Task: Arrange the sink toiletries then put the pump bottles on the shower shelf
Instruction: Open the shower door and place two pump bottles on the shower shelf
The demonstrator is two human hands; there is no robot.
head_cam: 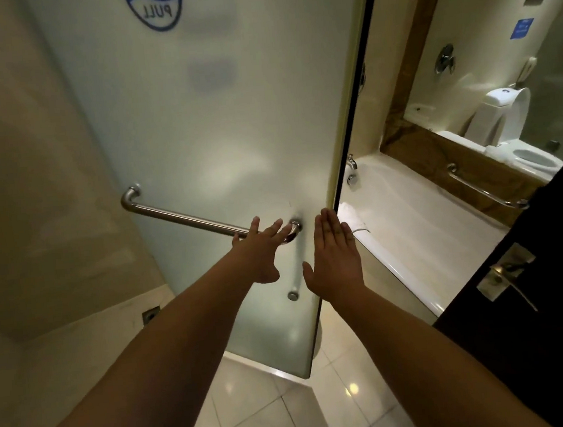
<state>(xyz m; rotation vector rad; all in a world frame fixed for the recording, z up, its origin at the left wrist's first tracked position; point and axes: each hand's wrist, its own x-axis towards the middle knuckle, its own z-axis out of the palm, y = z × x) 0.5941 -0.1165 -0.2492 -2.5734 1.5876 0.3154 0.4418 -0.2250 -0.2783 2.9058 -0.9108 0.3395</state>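
Both hands empty, fingers straight: L hand [259,250] at the R end of the door bar [184,219], nearer it than R hand [333,253] held flat just R of it, bar's long axis running L across frosted door [212,116]; pump bottles not in view, prob. beyond.

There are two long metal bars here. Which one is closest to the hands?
The bar on the frosted glass door, right by the left hand; the other bar is mounted beside the bathtub.

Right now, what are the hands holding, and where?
Nothing is held. The left hand spreads open over the steel handle bar on the frosted glass door; the right hand is open too.
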